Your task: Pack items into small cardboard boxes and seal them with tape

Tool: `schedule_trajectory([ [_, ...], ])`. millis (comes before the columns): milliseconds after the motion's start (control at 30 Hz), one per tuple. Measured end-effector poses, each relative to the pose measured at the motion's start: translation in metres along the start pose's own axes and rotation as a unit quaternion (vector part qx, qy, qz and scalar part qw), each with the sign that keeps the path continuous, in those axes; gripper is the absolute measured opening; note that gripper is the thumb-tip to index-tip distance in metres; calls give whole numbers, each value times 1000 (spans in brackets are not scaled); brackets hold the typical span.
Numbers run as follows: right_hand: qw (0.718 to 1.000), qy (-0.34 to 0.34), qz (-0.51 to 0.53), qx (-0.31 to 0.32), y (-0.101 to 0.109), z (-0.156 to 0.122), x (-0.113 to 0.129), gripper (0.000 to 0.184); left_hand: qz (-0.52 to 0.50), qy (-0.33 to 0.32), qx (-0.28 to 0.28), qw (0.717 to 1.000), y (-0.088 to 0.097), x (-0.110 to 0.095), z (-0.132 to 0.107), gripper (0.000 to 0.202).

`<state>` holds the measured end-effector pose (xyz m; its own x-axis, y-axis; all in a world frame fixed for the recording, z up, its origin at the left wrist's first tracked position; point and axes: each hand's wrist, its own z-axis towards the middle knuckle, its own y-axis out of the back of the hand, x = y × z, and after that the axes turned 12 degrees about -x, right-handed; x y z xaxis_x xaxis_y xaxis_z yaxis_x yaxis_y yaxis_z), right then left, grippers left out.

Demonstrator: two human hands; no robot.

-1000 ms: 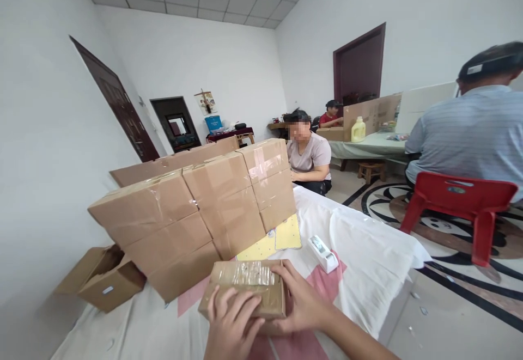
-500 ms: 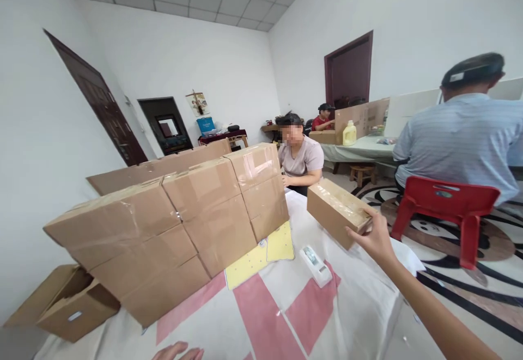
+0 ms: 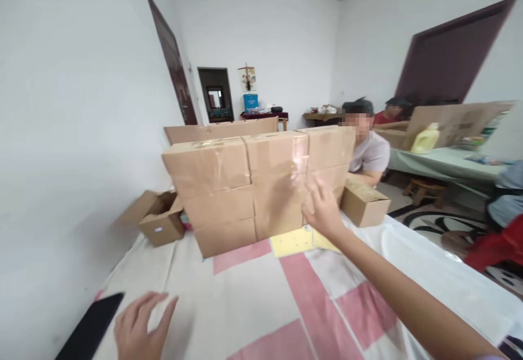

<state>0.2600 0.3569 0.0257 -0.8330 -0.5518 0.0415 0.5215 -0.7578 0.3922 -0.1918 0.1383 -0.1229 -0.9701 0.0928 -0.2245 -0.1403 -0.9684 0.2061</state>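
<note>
At table's far edge, small box [image 3: 363,205] sits beside stack [image 3: 261,183], right hand [image 3: 324,207] empty, fingers spread, just off it; left hand [image 3: 141,330] flat and empty near edge; placing looks finished, next needs another box.

A wall of stacked cartons [image 3: 253,185] is blocking the far side of the table [image 3: 261,305] from eleven to one o'clock, and the right hand [image 3: 322,210] is hanging just before it. A single taped box [image 3: 363,203] is lying at two o'clock, a dark flat object [image 3: 90,327] is sitting at eight beside the left hand [image 3: 139,327]. The checked cloth between them is lying open
</note>
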Motion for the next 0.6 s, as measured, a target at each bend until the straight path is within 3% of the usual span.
schedule_trajectory([
  [67,984,70,165,18,-29,-7,86,45,22,138,-24,990,-16,32,15,49],
  [133,945,83,307,81,-61,-19,168,41,4,283,-22,959,-43,66,27,78],
  [200,899,55,396,177,-97,-31,240,45,-46,419,-34,906,-76,98,37,101],
  [300,845,-89,401,342,-157,-38,323,65,-86,482,-44,871,-127,139,45,118],
  [367,822,-184,350,409,-199,-34,360,78,-128,488,-41,863,-155,160,48,116],
  [400,828,-200,319,416,-219,-30,374,82,-153,485,-39,860,-166,168,48,111],
  [500,886,-167,203,381,-268,-10,396,85,-203,471,-42,857,-190,187,44,85],
  [600,912,-156,118,361,-302,4,403,66,-202,478,-57,853,-202,200,36,69],
])
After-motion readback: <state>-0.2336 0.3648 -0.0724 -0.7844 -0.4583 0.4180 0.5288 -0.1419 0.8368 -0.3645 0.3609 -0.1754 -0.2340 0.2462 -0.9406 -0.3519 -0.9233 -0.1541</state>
